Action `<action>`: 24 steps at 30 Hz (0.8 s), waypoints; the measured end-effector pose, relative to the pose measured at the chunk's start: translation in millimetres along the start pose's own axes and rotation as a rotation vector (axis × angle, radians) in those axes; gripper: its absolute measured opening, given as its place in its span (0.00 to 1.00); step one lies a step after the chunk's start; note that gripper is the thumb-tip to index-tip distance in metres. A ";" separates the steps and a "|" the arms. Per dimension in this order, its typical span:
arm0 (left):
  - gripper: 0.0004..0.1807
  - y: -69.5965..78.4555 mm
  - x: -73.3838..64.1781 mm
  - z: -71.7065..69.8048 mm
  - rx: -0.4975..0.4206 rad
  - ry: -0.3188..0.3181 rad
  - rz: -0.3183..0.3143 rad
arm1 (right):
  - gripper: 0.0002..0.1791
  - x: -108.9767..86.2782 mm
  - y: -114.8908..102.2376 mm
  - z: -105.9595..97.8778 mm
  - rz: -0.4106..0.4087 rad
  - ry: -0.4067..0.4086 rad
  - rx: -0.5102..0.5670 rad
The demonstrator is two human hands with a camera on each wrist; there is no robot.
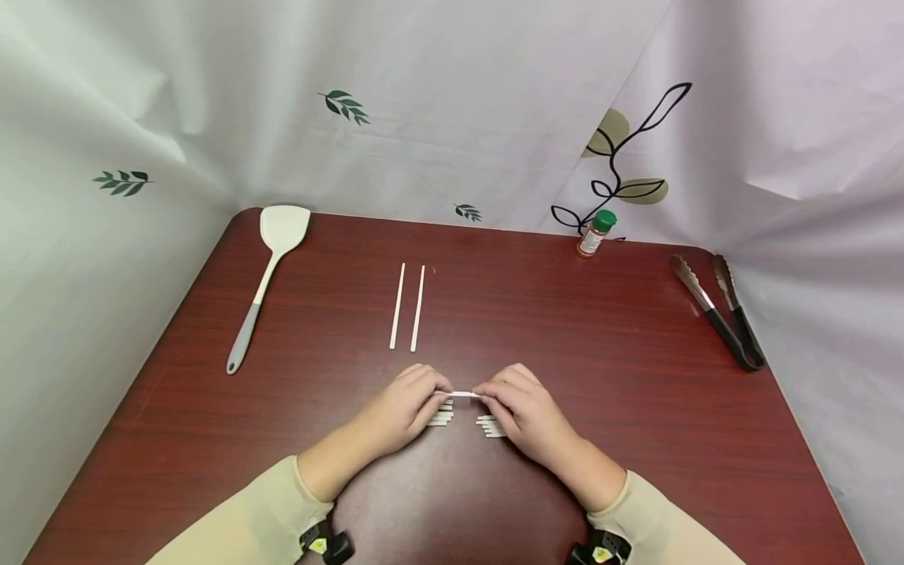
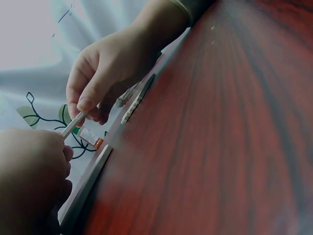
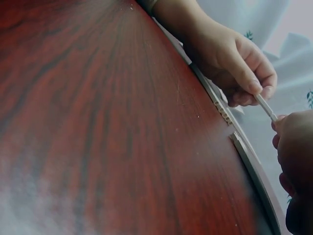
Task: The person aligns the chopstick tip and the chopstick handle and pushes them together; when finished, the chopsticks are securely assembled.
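Note:
In the head view, both hands hold one thin white stick level at the front middle of the table. My left hand pinches its left end, and my right hand pinches the other between thumb and fingers. A short white middle stretch shows between the fingertips. Several pale sticks poke out from below the left hand. Another row of sticks lies partly hidden under the right. In the right wrist view, the held stick runs straight from hand to hand above the table.
Two long white sticks lie side by side beyond the hands. A white spatula with a grey handle lies at left. Near the back edge stands a green-capped spice bottle. Black-handled metal tongs rest by the right edge. White curtains surround the table.

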State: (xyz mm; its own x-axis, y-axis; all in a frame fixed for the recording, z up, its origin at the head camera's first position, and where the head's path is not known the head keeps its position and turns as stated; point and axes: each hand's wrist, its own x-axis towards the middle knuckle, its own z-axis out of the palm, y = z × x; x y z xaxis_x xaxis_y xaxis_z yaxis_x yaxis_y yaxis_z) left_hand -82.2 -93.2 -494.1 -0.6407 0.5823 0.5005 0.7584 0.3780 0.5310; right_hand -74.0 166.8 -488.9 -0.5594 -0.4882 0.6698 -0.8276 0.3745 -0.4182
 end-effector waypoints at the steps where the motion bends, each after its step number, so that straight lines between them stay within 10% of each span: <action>1: 0.04 0.6 0.3 0.0 -0.001 -0.001 0.001 | 0.06 0.2 0.0 -0.1 -0.002 0.001 0.001; 24: 0.03 6.4 2.5 2.4 -0.049 0.036 0.071 | 0.06 4.8 -4.7 -2.8 -0.010 -0.004 -0.011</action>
State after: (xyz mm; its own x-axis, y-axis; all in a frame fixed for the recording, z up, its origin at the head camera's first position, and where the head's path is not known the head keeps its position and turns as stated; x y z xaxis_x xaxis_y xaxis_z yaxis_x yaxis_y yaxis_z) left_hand -78.7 -87.6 -491.0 -0.5901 0.5799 0.5617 0.7958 0.3005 0.5258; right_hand -72.7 164.9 -482.0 -0.5515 -0.4951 0.6714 -0.8325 0.3780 -0.4050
